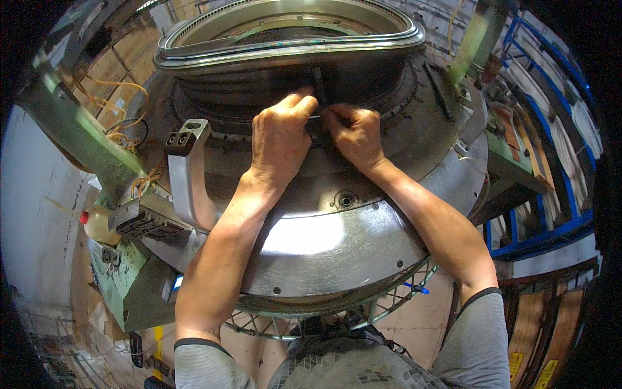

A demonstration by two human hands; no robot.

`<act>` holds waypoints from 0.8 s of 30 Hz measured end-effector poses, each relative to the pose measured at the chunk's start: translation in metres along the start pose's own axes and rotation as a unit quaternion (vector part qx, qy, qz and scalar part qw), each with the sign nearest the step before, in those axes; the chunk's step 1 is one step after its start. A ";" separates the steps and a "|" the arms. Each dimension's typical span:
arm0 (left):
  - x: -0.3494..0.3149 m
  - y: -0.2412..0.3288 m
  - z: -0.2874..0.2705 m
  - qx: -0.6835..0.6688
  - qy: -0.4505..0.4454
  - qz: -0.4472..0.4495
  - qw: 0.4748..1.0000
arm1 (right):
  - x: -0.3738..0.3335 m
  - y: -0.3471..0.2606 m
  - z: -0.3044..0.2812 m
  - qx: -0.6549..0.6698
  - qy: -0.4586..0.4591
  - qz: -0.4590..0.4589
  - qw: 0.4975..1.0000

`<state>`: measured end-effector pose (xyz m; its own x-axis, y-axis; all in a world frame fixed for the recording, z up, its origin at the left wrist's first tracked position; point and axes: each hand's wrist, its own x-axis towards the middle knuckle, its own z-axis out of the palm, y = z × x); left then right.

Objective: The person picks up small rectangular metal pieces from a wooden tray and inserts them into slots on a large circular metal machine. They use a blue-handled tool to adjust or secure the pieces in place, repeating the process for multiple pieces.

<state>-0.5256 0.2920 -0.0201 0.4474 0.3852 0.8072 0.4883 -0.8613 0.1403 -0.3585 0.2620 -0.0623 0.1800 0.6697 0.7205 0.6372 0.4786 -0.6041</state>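
Observation:
Both arms reach over the round metal bed (311, 243) of a large machine to the dark cylinder (240, 87) at its middle. My left hand (282, 135) is closed at the cylinder's lower wall, fingers curled. Close beside it, my right hand (356, 135) is pinched, its fingertips slightly blurred and in shadow. Whatever lies between the fingers is too small or hidden to make out. Just above the hands, a narrow upright metal strip (317, 83) runs up the cylinder wall. A shiny ringed rim (291, 57) tops the cylinder.
A bent metal bracket (191, 172) rises from the bed at left, near a dark slotted block (148, 219) and a red-capped bottle (100, 223). Green machine posts (84, 123) flank the bed. Blue racking (551, 136) stands at right. A lattice ring (272, 324) runs below the front edge.

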 end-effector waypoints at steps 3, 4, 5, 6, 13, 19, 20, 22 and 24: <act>0.000 0.001 -0.001 -0.002 0.000 0.002 1.000 | 0.000 0.000 0.000 -0.007 0.003 -0.006 1.000; 0.000 0.000 -0.001 0.000 -0.003 0.001 1.000 | 0.001 0.000 0.000 -0.008 0.004 -0.007 1.000; 0.000 0.000 -0.001 0.002 -0.006 0.001 1.000 | 0.001 0.000 0.000 -0.010 0.004 -0.008 1.000; 0.000 0.001 -0.001 0.008 -0.017 -0.006 1.000 | 0.001 0.000 0.000 -0.011 0.005 -0.010 1.000; 0.000 0.001 0.000 0.013 -0.027 0.002 1.000 | 0.001 0.000 0.000 -0.013 0.009 -0.019 1.000; 0.000 0.002 -0.001 0.010 -0.036 0.000 0.999 | 0.001 0.000 0.000 -0.007 0.005 -0.016 1.000; 0.000 0.002 -0.001 0.010 -0.036 0.000 0.999 | 0.001 0.000 0.000 -0.009 0.006 -0.016 1.000; -0.001 0.002 -0.002 0.009 -0.042 -0.003 0.999 | 0.001 0.000 0.000 -0.011 0.008 -0.019 1.000; 0.000 0.002 -0.002 0.009 -0.041 0.000 0.999 | 0.001 0.000 0.000 -0.010 0.010 -0.023 1.000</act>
<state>-0.5260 0.2895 -0.0193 0.5071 0.4125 0.7567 0.5011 -0.8555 0.1305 -0.3580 0.2627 -0.0616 0.1646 0.6365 0.7535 0.6606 0.4962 -0.5634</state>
